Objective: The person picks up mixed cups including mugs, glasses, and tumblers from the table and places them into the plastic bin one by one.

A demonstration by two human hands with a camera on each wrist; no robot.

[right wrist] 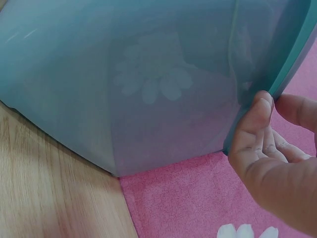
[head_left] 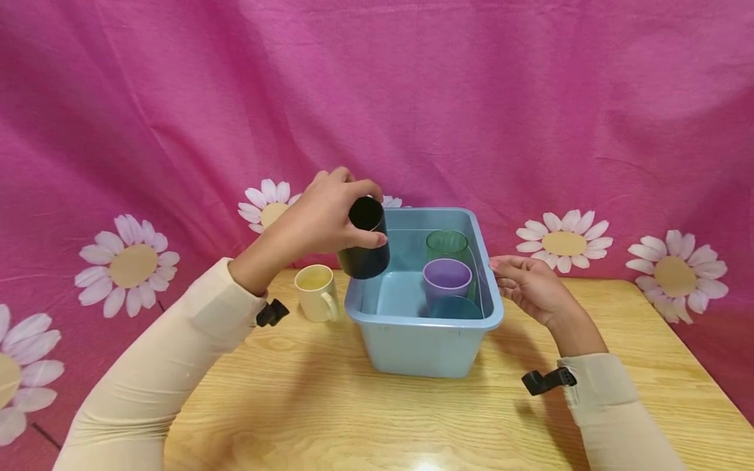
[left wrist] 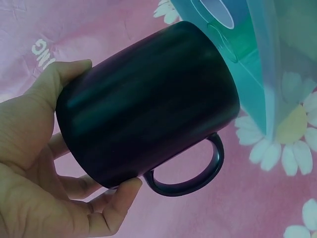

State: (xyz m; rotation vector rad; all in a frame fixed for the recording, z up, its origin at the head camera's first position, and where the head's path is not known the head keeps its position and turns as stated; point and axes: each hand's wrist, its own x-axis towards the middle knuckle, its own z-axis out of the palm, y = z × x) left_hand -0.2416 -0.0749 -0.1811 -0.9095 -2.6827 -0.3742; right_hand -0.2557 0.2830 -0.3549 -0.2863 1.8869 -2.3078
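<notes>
My left hand (head_left: 321,216) grips a black mug (head_left: 368,258) by its rim end, thumb on one side and fingers on the other. In the left wrist view the mug's handle (left wrist: 190,183) shows free of the fingers. The mug hangs over the left edge of a light blue plastic tub (head_left: 421,343). At the tub's right side, my right hand (head_left: 533,284) pinches the rim (right wrist: 292,54) between thumb and fingers. Inside the tub stand a purple cup (head_left: 448,278), a green clear glass (head_left: 446,243) behind it and a teal cup (head_left: 456,307) in front, partly hidden by the wall.
A cream mug (head_left: 316,294) stands on the wooden table (head_left: 294,405) just left of the tub, its handle toward the tub. Behind the table hangs a pink cloth (head_left: 412,98) with white daisies.
</notes>
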